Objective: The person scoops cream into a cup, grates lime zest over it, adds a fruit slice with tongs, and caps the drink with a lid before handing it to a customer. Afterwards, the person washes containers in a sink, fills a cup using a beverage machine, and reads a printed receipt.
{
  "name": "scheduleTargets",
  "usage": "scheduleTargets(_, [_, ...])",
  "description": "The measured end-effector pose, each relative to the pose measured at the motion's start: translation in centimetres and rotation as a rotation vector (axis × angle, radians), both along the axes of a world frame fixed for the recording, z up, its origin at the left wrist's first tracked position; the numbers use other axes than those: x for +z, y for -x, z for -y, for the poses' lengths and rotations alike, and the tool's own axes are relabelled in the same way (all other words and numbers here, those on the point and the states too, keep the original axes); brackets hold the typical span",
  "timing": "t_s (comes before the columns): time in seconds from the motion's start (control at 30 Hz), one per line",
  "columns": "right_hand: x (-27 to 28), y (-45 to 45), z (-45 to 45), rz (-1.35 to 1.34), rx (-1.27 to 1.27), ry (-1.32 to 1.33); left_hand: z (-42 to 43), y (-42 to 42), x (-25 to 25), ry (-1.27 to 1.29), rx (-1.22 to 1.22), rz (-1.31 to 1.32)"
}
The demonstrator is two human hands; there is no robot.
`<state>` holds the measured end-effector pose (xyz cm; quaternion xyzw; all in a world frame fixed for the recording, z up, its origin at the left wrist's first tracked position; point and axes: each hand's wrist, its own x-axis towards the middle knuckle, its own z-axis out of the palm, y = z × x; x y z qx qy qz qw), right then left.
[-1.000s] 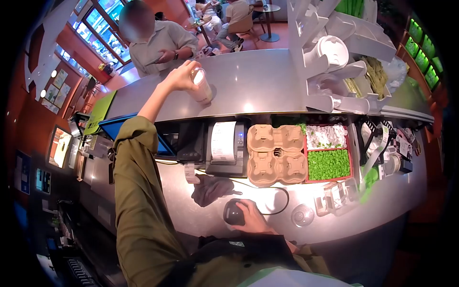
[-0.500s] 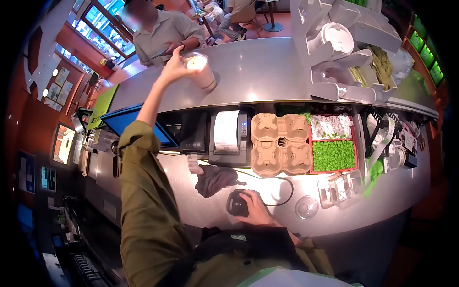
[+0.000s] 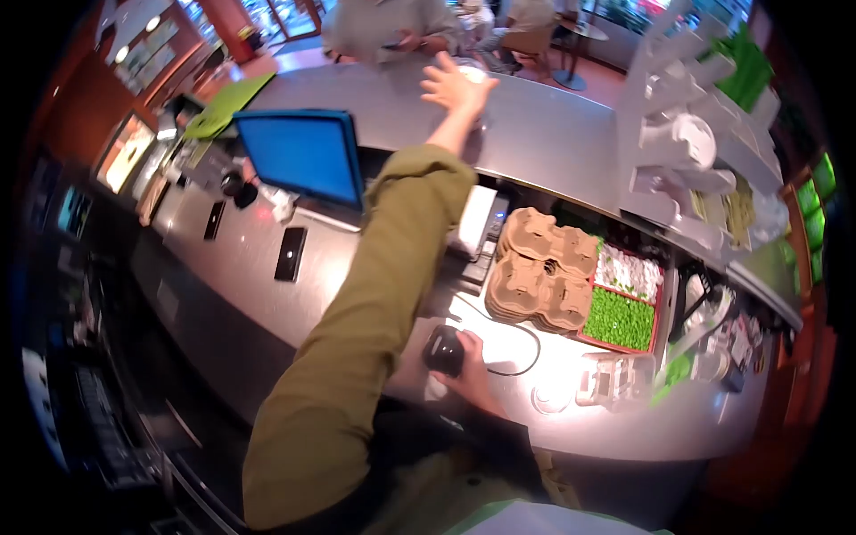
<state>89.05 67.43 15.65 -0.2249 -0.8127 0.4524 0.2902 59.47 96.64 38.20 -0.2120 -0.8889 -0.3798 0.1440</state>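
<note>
Past the monitor (image 3: 299, 160) and to its right, the left hand (image 3: 456, 89) mostly hides a cup (image 3: 473, 75), whose contents cannot be made out. Beyond the monitor, the upper edge cuts off a person's (image 3: 379, 31) head. To the monitor's right, the olive sleeve (image 3: 379, 267) covers part of a printer (image 3: 499, 229); farther right, a white rack (image 3: 655, 153) blurs. Nearer than the monitor, the right hand's (image 3: 467, 367) wrist vanishes behind the apron (image 3: 499, 439).

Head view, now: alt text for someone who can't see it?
An open left hand extends over a metal counter near a partly hidden cup; the right hand touches a rounded black device near cardboard cup carriers. Across the counter is another person.
</note>
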Motion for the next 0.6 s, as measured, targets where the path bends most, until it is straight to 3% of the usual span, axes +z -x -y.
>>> scheduleTargets(0.1, [1.3,0.1,0.3,0.102,-0.016,0.027,1.2,-0.5,-0.3,-0.162,-0.066,-0.067])
scheduleTargets(0.2, [1.4,0.4,0.8,0.086,-0.051,-0.038,6.3,-2.4,-0.7,-0.451,-0.404,-0.252])
scheduleTargets(0.27, [1.0,0.3,1.5,0.138,-0.101,-0.012,12.8,-4.2,-2.1,-0.499,-0.617,-0.334])
scheduleTargets(0.4, [1.2,0.5,3.1,0.102,-0.179,0.084,28.2,-5.6,-8.3,-0.467,-0.856,-0.090])
scheduleTargets(0.47, [0.2,0.7,3.6,0.061,-0.240,0.015,34.1,-5.0,-14.5,-0.483,-0.723,0.214])
scheduleTargets(0.53, [-0.4,0.7,4.1,0.052,-0.264,0.178,39.5,-3.9,-19.7,-0.328,-0.627,0.454])
scheduleTargets(0.6, [0.6,1.0,4.6,0.097,-0.298,0.167,42.9,-3.6,-22.6,-0.128,-0.556,0.618])
